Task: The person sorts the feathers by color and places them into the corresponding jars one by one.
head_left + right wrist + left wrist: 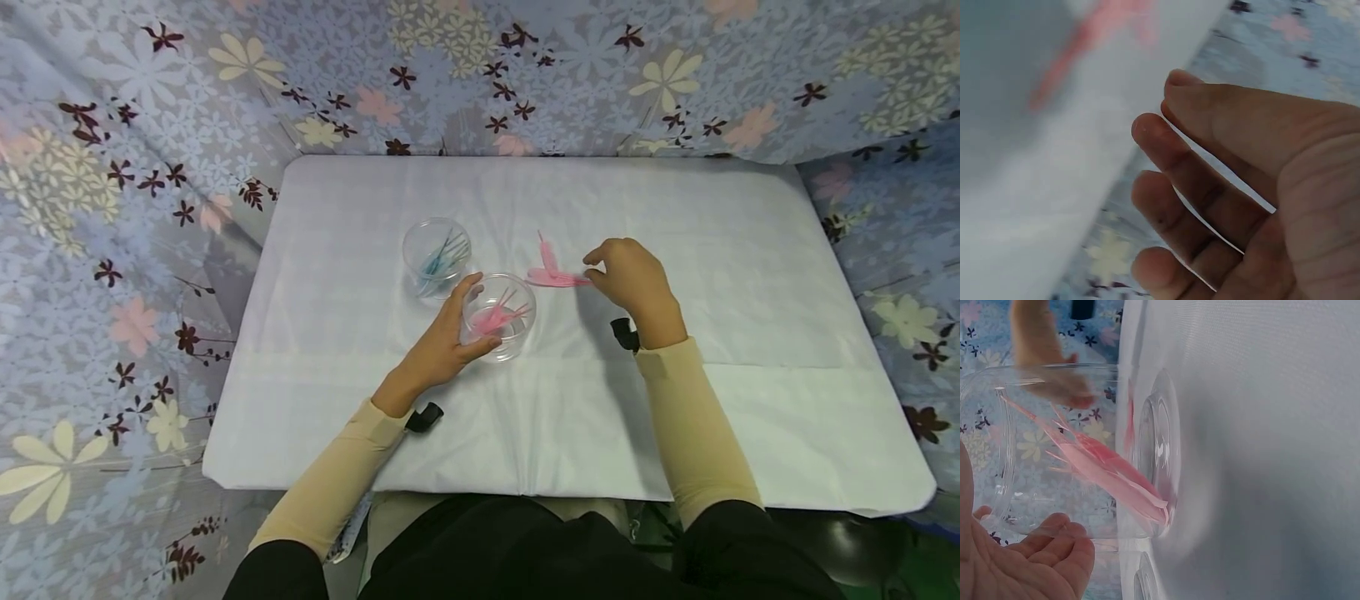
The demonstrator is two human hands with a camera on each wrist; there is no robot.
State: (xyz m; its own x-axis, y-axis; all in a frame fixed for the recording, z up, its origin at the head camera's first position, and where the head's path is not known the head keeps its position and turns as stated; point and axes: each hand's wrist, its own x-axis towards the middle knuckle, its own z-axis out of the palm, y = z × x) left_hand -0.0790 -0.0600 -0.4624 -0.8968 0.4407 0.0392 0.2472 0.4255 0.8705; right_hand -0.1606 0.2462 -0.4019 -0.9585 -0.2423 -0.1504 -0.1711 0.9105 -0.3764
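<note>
My left hand point(442, 346) holds a clear plastic cup point(522, 335) from the left, thumb and fingers curved around its wall. Inside lean several slim pink pieces point(1113, 469), flat and wide at one end and narrowing to thin tips. To the right of the cup, a few matching pink pieces point(551, 278) lie on the white cloth. Close by their right end hovers my right hand point(633, 275), fingers loosely bent. In the right wrist view nothing shows between its fingertips point(1150, 131), and the pink pieces there look blurred.
A second clear cup point(407, 250) with several teal pieces point(444, 257) stands just behind and left of the held one. White cloth point(750, 233) covers the table. A flowered curtain point(570, 75) hangs around its back and sides.
</note>
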